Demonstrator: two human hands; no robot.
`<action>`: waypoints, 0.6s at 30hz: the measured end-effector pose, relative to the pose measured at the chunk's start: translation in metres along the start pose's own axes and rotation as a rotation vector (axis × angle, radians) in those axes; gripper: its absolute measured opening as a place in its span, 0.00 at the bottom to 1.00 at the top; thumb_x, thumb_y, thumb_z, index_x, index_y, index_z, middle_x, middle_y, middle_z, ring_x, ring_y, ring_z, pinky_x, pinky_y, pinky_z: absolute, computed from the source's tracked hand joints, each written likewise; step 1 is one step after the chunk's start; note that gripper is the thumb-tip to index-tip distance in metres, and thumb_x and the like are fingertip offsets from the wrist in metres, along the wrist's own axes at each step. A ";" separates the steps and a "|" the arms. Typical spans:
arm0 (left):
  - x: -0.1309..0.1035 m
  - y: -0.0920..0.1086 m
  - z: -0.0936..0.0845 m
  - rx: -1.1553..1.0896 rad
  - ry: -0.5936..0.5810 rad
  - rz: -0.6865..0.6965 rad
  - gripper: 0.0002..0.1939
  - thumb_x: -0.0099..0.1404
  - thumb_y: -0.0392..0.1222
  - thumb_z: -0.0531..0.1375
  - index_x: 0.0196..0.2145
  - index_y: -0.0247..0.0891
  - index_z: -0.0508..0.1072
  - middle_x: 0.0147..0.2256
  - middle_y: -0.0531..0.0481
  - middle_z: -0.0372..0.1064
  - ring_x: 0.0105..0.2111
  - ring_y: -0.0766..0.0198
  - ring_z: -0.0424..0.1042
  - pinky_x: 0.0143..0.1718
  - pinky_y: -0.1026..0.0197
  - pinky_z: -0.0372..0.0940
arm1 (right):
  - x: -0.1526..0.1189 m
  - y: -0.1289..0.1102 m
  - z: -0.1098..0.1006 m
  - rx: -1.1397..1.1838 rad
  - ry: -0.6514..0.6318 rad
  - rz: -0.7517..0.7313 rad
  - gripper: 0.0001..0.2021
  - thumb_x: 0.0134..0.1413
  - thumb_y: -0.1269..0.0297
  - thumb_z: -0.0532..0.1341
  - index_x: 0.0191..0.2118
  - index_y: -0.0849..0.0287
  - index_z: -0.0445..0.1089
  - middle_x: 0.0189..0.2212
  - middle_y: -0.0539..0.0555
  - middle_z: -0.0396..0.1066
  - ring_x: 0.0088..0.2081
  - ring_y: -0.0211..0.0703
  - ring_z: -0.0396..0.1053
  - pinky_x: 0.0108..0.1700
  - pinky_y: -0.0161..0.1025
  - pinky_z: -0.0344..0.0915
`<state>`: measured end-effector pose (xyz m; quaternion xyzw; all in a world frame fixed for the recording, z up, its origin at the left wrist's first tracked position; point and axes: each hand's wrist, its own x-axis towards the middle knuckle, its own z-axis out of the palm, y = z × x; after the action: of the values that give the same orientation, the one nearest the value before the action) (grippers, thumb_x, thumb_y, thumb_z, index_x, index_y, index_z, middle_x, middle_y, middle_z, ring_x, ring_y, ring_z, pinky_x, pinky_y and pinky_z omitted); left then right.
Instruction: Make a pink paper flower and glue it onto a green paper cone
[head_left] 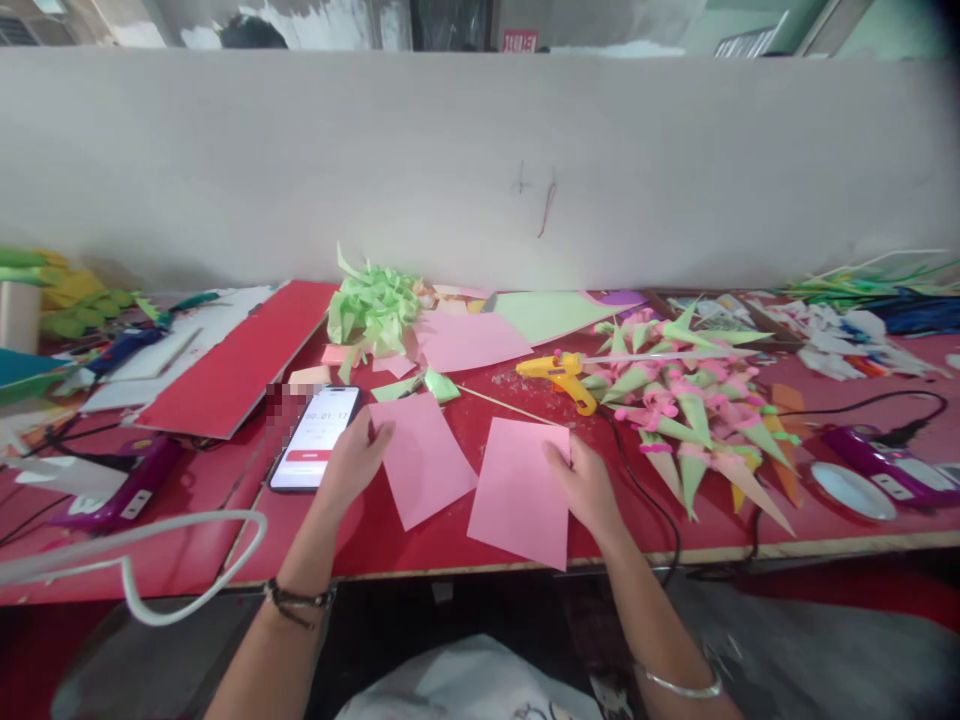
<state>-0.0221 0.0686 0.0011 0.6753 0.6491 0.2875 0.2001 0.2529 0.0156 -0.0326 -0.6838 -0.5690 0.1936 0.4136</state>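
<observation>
My left hand [358,452] pinches the upper left edge of a pink sheet of paper [424,462], thumb on top. A second pink paper sheet [520,494] is gripped at its upper right edge by my right hand [582,484]. Both sheets are tilted towards each other above the red table [360,545], their near corners almost meeting. Just left of my left hand lies a phone [315,437] with a running-time display on its screen. Beyond the right sheet rests a yellow glue gun [561,376] with a clear glue stick in its back.
Green and pink paper cones [694,410] are heaped at right. Behind are a green paper bunch [375,305] and a larger pink sheet [472,340]. A red board [240,360] lies left. Purple power strips [892,465] and cables flank the workspace; a white partition [450,160] stands behind.
</observation>
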 end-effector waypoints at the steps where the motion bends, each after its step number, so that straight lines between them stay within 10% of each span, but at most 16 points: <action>1: 0.001 0.003 0.001 0.124 0.043 0.021 0.20 0.58 0.44 0.50 0.47 0.34 0.62 0.33 0.44 0.68 0.32 0.56 0.68 0.32 0.58 0.61 | 0.000 -0.001 0.002 0.001 -0.012 0.001 0.14 0.48 0.59 0.54 0.37 0.64 0.66 0.26 0.55 0.70 0.27 0.45 0.67 0.30 0.38 0.61; 5: -0.005 0.024 0.007 0.441 0.196 0.256 0.27 0.58 0.42 0.52 0.55 0.33 0.54 0.50 0.37 0.58 0.50 0.48 0.57 0.46 0.50 0.56 | 0.002 0.001 0.004 0.094 -0.061 0.005 0.22 0.50 0.60 0.52 0.52 0.62 0.55 0.38 0.59 0.69 0.34 0.44 0.68 0.35 0.40 0.64; 9: -0.024 0.043 0.026 0.353 -0.315 0.683 0.25 0.61 0.45 0.50 0.56 0.43 0.52 0.56 0.48 0.52 0.56 0.57 0.49 0.54 0.55 0.50 | 0.002 0.007 -0.006 0.214 -0.131 -0.074 0.23 0.53 0.67 0.46 0.57 0.57 0.48 0.54 0.60 0.56 0.50 0.43 0.60 0.47 0.43 0.60; 18: -0.043 0.034 0.055 0.392 -0.440 0.617 0.26 0.63 0.54 0.44 0.57 0.46 0.50 0.60 0.48 0.44 0.59 0.56 0.42 0.56 0.48 0.43 | -0.016 0.006 -0.043 -0.118 -0.494 -0.341 0.23 0.47 0.76 0.50 0.49 0.49 0.63 0.50 0.54 0.55 0.54 0.45 0.54 0.53 0.45 0.55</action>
<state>0.0398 0.0285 -0.0238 0.9084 0.4008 0.0539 0.1062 0.2838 -0.0146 -0.0161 -0.5337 -0.7691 0.2484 0.2489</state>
